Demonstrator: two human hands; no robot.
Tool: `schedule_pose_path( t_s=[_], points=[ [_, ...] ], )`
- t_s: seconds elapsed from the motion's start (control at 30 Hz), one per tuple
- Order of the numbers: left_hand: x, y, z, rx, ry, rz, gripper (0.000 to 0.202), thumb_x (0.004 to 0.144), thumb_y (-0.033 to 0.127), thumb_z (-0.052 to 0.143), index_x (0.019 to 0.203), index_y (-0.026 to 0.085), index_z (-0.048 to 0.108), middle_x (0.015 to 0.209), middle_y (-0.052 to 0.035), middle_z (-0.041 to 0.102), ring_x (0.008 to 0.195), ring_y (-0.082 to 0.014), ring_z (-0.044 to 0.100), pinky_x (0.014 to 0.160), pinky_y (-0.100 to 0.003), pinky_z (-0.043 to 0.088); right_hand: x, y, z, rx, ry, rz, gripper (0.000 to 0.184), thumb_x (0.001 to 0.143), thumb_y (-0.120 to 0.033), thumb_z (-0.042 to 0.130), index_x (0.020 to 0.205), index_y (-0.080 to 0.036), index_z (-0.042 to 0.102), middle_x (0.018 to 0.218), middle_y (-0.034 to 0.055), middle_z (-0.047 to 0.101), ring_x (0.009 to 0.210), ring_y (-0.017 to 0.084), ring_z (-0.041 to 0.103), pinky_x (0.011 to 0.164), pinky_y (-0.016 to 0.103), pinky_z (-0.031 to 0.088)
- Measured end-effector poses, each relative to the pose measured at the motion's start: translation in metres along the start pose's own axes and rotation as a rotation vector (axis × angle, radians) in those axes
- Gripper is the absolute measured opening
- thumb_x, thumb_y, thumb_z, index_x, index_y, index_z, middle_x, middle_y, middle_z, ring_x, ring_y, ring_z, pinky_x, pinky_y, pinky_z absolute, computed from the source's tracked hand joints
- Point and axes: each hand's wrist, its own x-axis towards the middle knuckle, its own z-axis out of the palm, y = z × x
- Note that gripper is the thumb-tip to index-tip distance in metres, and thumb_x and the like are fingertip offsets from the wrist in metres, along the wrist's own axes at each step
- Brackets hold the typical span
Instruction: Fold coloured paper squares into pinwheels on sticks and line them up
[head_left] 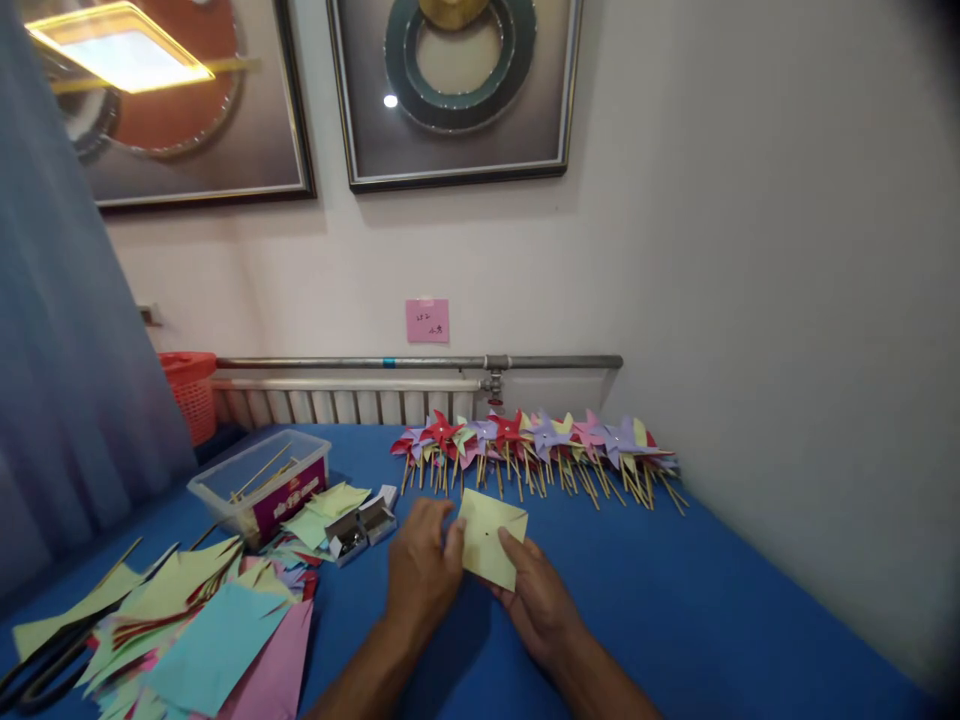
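Note:
A pale yellow square of paper (491,560) with a small dark hole near its middle and cuts toward its corners is tilted up above the blue cloth. My right hand (544,605) pinches its lower right side, thumb on top and fingers underneath. Beside the paper's left edge, my left hand (424,560) is closed with curled fingers, its thumb tip at the edge. Whether it holds something small cannot be made out. Left of my hands, a small open box (346,538) of tiny metal pieces lies near loose paper pieces (315,520).
Finished paper pinwheels (547,437) on sticks lie in a row along the back. A clear plastic tub (259,480) holds sticks. Stacked coloured paper (217,640) and black-handled scissors (52,670) are at left. A red basket (191,400) stands behind, near a blue curtain (67,350).

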Motion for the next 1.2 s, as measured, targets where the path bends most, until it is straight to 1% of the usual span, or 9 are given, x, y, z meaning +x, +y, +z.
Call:
schedule_pose_path(
  t_s=[0.07,0.13,0.23,0.43,0.63,0.93,1.07,1.13,1.2],
  points=[
    [0.006,-0.015,-0.005,-0.213,0.013,-0.232,0.022,0.085,0.036,0.062,0.095,0.018,0.069,0.091,-0.0078,0.07,0.081,-0.0217,0.063,0.075,-0.032,0.046,-0.005,0.002,0.004,-0.023,-0.026,0.016,0.047,0.072,-0.038,0.083,0.11,-0.016,0.068,0.101,0.0104,0.079,0.097,0.029,0.074,0.081,0.039,0.059],
    [0.009,-0.028,-0.007,-0.452,-0.059,-0.414,0.027,0.079,0.043,0.066,0.086,0.017,0.069,0.079,-0.0051,0.069,0.071,-0.019,0.061,0.067,-0.029,0.046,-0.009,0.006,0.008,-0.046,-0.052,0.027,0.047,0.074,-0.039,0.082,0.112,-0.015,0.068,0.101,0.0113,0.079,0.098,0.029,0.074,0.081,0.04,0.058],
    [0.01,-0.037,-0.002,-0.712,-0.185,-0.553,0.035,0.07,0.05,0.072,0.075,0.016,0.066,0.062,-0.0007,0.062,0.054,-0.0131,0.052,0.055,-0.025,0.039,-0.01,0.011,0.011,-0.076,-0.073,0.026,0.045,0.076,-0.041,0.081,0.11,-0.015,0.068,0.098,0.0114,0.079,0.098,0.029,0.074,0.081,0.038,0.058],
    [0.006,-0.033,0.01,-0.799,-0.262,-0.629,0.035,0.053,0.042,0.083,0.063,0.015,0.064,0.055,0.0,0.062,0.048,-0.0112,0.051,0.05,-0.023,0.037,-0.006,0.013,0.009,-0.139,-0.052,-0.002,0.045,0.073,-0.047,0.082,0.103,-0.015,0.07,0.088,0.0097,0.079,0.091,0.028,0.074,0.078,0.038,0.057],
    [0.005,-0.033,0.01,-0.862,-0.232,-0.69,0.034,0.053,0.04,0.084,0.064,0.015,0.063,0.056,-0.0006,0.065,0.046,-0.0112,0.052,0.049,-0.023,0.038,-0.007,0.008,0.007,-0.169,-0.057,-0.021,0.045,0.072,-0.048,0.082,0.101,-0.016,0.07,0.085,0.0075,0.078,0.085,0.026,0.073,0.074,0.035,0.056],
    [0.006,-0.036,0.01,-0.839,-0.16,-0.686,0.036,0.052,0.042,0.084,0.065,0.015,0.063,0.054,0.0003,0.063,0.045,-0.0102,0.049,0.047,-0.022,0.035,-0.001,0.009,0.0,-0.202,-0.009,-0.099,0.034,0.074,-0.05,0.079,0.08,-0.02,0.063,0.071,0.0022,0.073,0.075,0.023,0.071,0.065,0.031,0.053],
    [0.007,-0.038,0.009,-0.833,-0.142,-0.681,0.036,0.053,0.042,0.083,0.066,0.015,0.064,0.055,0.001,0.063,0.045,-0.0102,0.05,0.047,-0.022,0.034,0.003,0.009,-0.002,-0.264,0.031,-0.131,0.035,0.076,-0.05,0.074,0.092,-0.02,0.065,0.073,0.0025,0.074,0.069,0.023,0.071,0.061,0.031,0.052],
    [0.009,-0.04,0.007,-0.834,-0.134,-0.692,0.036,0.054,0.043,0.083,0.067,0.016,0.064,0.055,0.0014,0.063,0.045,-0.0102,0.05,0.047,-0.022,0.034,0.004,0.005,-0.003,-0.315,0.053,-0.164,0.037,0.078,-0.045,0.071,0.105,-0.021,0.064,0.075,0.002,0.074,0.065,0.022,0.069,0.059,0.03,0.05],
    [0.011,-0.043,0.005,-0.846,-0.135,-0.707,0.036,0.056,0.043,0.083,0.068,0.016,0.063,0.055,0.0022,0.063,0.044,-0.0102,0.05,0.047,-0.022,0.034,0.005,0.0,-0.003,-0.358,0.032,-0.194,0.048,0.078,-0.038,0.067,0.123,-0.023,0.059,0.084,0.002,0.076,0.063,0.02,0.068,0.059,0.03,0.05]
  ],
)
